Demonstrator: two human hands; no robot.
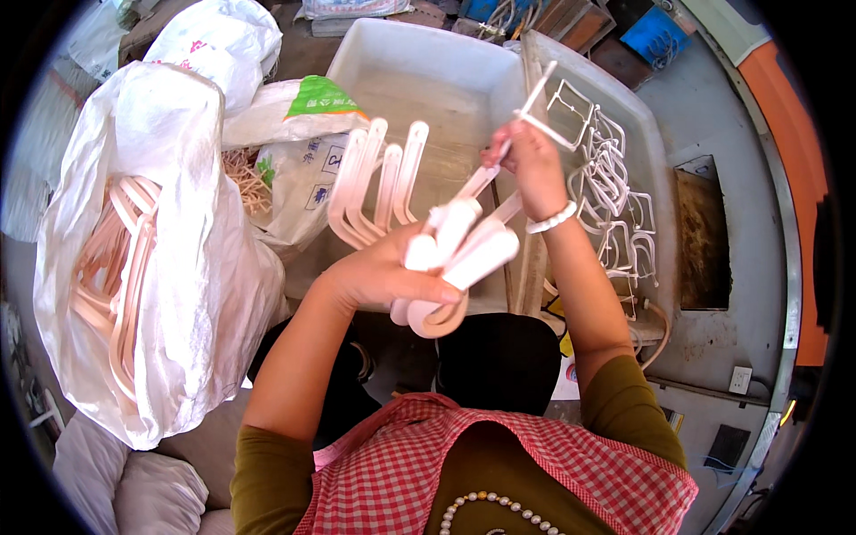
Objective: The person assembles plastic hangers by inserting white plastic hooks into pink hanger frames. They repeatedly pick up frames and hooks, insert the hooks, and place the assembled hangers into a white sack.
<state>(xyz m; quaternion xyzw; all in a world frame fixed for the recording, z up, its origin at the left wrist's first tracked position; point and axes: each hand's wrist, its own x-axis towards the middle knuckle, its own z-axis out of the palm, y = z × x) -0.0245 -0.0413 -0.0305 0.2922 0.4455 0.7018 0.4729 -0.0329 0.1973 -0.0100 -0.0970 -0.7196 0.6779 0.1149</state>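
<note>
- As we look down on the work, the left grip [383, 267] is curled firmly around a bundle of pale pink curved pieces [481, 259], thumb across the front; we cannot count them, since they overlap and blur.
- We see four upright strips [409, 165] with rounded ends rising left of the bundle; their lower bends pass behind the left hand.
- We record the right grip [533, 165] as pinched, fingertips together, on a thin white bent piece [537, 87] that projects above the knuckles.
- Below those fingertips a pale strip runs toward the bundle; we cannot tell whether the right grip has hold of it too.
- We note a white tub [428, 40] behind the bundle and, just beside it on the right, a second tub [655, 125] containing tangled white frames [606, 174].
- At the left we find a white sack [169, 116] with more pink curved pieces [134, 294] in its mouth.
- We observe a white bracelet [553, 218] on the right wrist.
</note>
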